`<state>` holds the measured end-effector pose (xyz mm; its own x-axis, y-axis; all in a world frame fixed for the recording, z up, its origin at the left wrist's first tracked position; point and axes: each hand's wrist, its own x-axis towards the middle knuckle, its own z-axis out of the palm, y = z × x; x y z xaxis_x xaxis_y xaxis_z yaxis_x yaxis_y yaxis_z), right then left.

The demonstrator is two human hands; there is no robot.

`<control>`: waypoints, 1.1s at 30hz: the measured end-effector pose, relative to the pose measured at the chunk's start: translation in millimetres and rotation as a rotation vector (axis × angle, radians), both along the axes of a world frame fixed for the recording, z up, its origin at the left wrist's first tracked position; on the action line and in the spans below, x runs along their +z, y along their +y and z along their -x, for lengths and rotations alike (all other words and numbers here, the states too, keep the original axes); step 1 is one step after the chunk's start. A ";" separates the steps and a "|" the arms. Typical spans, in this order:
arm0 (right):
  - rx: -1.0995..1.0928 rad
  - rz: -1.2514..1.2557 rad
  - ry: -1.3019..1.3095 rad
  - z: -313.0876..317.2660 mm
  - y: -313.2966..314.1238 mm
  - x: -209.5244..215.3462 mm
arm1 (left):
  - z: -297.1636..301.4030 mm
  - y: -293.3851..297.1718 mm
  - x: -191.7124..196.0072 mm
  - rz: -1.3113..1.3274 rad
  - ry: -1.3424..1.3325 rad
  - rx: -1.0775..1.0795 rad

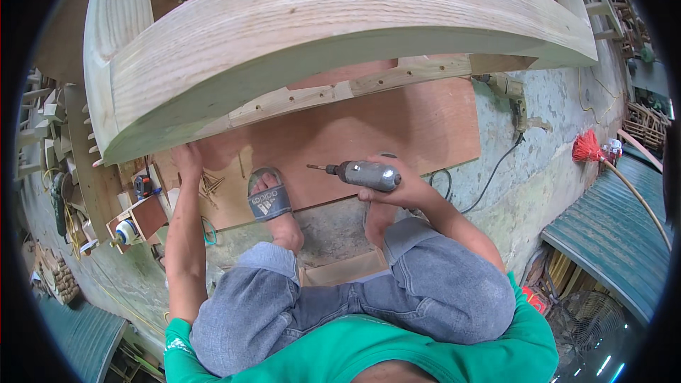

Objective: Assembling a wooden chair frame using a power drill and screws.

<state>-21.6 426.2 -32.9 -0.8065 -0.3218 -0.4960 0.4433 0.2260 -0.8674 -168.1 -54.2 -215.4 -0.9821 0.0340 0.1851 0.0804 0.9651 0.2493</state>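
Observation:
My right hand point(404, 184) is wrapped round a grey cylindrical power screwdriver point(372, 175), its bit pointing left above the plywood sheet point(425, 131). At the left, my left hand point(187, 162) reaches down beside the lower edge of a pale wooden frame point(340, 14). Its fingertips are hidden by the curved beam, so I cannot tell whether they grip anything. Several long screws point(211, 183) lie on the board next to that hand. Behind the curved beam, a lower rail point(291, 102) of the frame shows a row of drilled holes.
A pistol-shaped power tool point(512, 89) with a dark cord stands on the floor at the right. Left of my left arm is a small wooden box point(147, 217) with a bottle and tape measure. A red-headed broom point(589, 147) and corrugated green sheets point(610, 220) are at far right.

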 end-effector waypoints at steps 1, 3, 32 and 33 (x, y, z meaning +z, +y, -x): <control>-0.009 0.001 0.013 -0.7 0.7 -1.2 | -0.2 1.5 -3.4 -0.007 -0.003 -0.002; -0.017 -0.003 0.024 -1.5 1.4 -3.3 | -1.4 2.4 -9.5 -0.187 -0.111 0.169; -0.181 0.319 0.222 -1.0 -9.4 11.9 | -67.0 191.1 154.8 -2.361 -1.048 0.333; -0.199 0.340 0.203 -2.3 -8.6 11.0 | -67.3 193.0 152.5 -2.359 -1.053 0.332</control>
<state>-19.3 417.6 -21.9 -0.9396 -0.2676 -0.2134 0.2618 -0.1603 -0.9517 -100.8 138.8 -62.9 -0.6781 0.4821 -0.5548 -0.6645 -0.7247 0.1824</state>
